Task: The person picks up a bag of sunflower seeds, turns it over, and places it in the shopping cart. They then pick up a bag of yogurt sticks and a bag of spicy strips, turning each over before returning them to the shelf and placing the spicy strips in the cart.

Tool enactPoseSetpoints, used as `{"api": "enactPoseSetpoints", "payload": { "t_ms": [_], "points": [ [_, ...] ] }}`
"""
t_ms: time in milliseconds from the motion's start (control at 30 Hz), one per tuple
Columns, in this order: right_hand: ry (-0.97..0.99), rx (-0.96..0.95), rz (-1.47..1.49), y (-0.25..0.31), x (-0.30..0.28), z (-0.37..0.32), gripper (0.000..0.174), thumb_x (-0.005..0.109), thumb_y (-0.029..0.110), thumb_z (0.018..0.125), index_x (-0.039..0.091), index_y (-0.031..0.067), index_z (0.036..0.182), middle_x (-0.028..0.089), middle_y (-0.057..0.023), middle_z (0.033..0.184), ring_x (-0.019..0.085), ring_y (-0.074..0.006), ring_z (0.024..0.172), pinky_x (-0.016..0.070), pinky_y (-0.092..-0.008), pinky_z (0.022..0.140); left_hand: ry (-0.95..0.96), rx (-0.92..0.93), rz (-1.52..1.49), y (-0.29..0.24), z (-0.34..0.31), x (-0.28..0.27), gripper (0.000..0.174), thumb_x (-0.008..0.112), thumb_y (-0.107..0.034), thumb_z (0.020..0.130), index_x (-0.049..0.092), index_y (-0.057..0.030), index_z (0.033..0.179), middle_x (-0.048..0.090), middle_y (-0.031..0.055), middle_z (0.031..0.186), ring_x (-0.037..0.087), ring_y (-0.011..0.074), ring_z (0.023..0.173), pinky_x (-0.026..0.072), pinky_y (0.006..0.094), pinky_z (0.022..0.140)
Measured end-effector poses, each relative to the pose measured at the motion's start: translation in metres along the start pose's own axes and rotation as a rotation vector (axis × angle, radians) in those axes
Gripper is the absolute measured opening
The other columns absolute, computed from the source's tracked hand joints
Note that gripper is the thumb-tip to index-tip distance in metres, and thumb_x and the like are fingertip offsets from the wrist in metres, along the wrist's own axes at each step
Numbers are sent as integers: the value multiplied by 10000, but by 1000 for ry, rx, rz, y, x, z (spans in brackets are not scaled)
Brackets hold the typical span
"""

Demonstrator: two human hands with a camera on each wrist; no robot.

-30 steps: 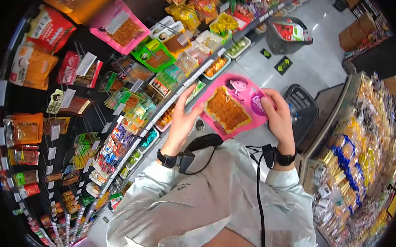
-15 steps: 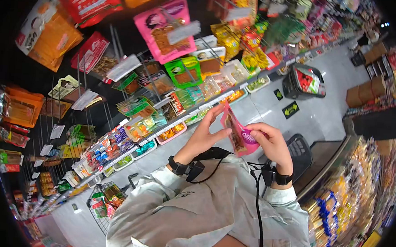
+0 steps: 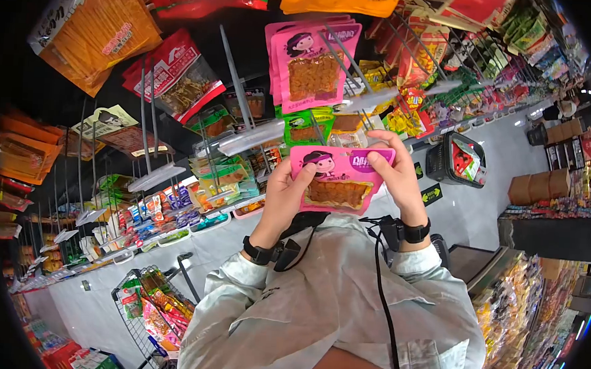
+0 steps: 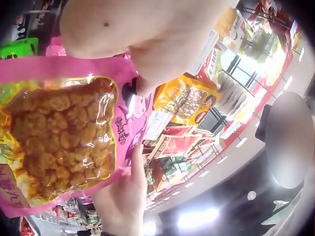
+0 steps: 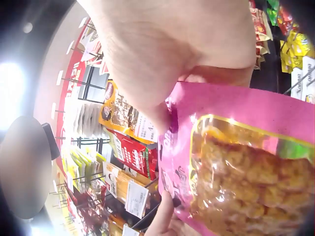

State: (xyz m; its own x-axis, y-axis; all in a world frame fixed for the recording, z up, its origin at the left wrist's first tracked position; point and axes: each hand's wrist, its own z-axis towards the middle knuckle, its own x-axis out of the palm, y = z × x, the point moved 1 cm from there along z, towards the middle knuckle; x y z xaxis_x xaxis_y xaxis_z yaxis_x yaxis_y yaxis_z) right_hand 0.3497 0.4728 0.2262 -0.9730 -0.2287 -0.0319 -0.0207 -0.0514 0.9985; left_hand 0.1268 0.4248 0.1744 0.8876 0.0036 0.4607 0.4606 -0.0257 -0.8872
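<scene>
A pink snack packet (image 3: 339, 177) with a clear window onto brown pieces is held before the chest in the head view. The left hand (image 3: 285, 194) pinches its left side, thumb on the front by the printed cartoon figure. At the upper right corner the right hand (image 3: 397, 180) grips it, thumb over the purple logo. Both wrist views show the packet's window close up, with the left hand (image 4: 133, 44) and the right hand (image 5: 182, 54) at its top. Beyond it, similar pink packets (image 3: 312, 75) hang on a rack hook.
Metal hooks and price tags (image 3: 251, 137) jut out from the rack on the left and ahead. A wire cart (image 3: 132, 309) with packets stands at lower left. A dark basket (image 3: 444, 162) sits on the floor at right, behind a heaped bin of wrapped goods (image 3: 509, 309).
The packet was turned edge-on, then faced up again with both hands now gripping it. The left hand has closed on its side. The view has swung toward the rack.
</scene>
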Motion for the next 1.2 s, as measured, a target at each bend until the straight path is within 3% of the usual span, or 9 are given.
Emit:
{"api": "enactPoseSetpoints", "payload": {
  "t_ms": [67,200,467,633,867,967,1067,1167,1200],
  "points": [
    [5,-40,-28,-6,0,17,276,663,93,972,601,18,1230,675,12,1036,600,-50,928,496,-227,820,-36,56,42,-9,13,6,244,608,-141,1020,636,-5,1221,681,18,1138,606,72,1009,473,251,898],
    [-5,97,11,-16,-11,46,209,673,141,979,650,18,1147,684,16,1007,605,-50,906,504,-239,803,-89,71,97,-13,43,15,248,614,-147,1018,641,-5,1219,678,21,1145,601,76,1016,471,257,911],
    [36,-19,128,-19,-38,105,186,675,145,977,657,19,1113,691,15,984,606,-46,872,501,-238,799,-105,198,242,-25,83,40,257,595,-96,1014,618,3,1250,676,43,1150,608,97,1047,481,274,940],
    [266,-108,100,-25,-51,128,152,686,141,964,652,43,1076,664,13,920,590,-24,740,496,-201,595,-159,284,272,-24,79,44,213,568,-26,1008,600,30,1211,674,82,1127,668,175,1017,554,336,913],
    [470,-32,140,-26,-55,145,149,683,114,961,645,27,1076,660,-5,935,614,-49,752,513,-208,602,-304,307,286,-8,65,44,159,636,-52,988,601,40,1112,632,52,1072,623,121,952,508,262,841],
    [523,-174,170,-24,-55,152,133,681,76,955,643,25,1072,653,-15,952,614,-62,775,516,-219,646,-326,325,311,-11,68,48,134,643,-42,979,608,43,1077,607,61,1065,596,117,908,485,257,818],
    [553,-69,250,-26,-57,152,125,676,42,951,642,21,1069,649,-28,981,617,-80,798,514,-232,691,-321,249,267,-6,64,44,111,646,-34,971,616,41,1048,596,72,1079,592,117,919,483,267,832],
    [628,2,211,-34,-58,155,120,670,29,951,642,17,1067,646,-37,1002,620,-88,795,517,-236,691,-308,333,297,-4,66,42,109,646,-38,971,620,40,1041,608,73,1065,594,119,932,481,265,824],
    [630,-111,189,-37,-57,156,120,674,39,951,642,16,1065,648,-37,991,618,-83,780,515,-231,672,-312,327,316,-3,65,40,106,644,-38,972,620,39,1041,612,71,1061,596,117,930,482,263,819]
  ]
}}
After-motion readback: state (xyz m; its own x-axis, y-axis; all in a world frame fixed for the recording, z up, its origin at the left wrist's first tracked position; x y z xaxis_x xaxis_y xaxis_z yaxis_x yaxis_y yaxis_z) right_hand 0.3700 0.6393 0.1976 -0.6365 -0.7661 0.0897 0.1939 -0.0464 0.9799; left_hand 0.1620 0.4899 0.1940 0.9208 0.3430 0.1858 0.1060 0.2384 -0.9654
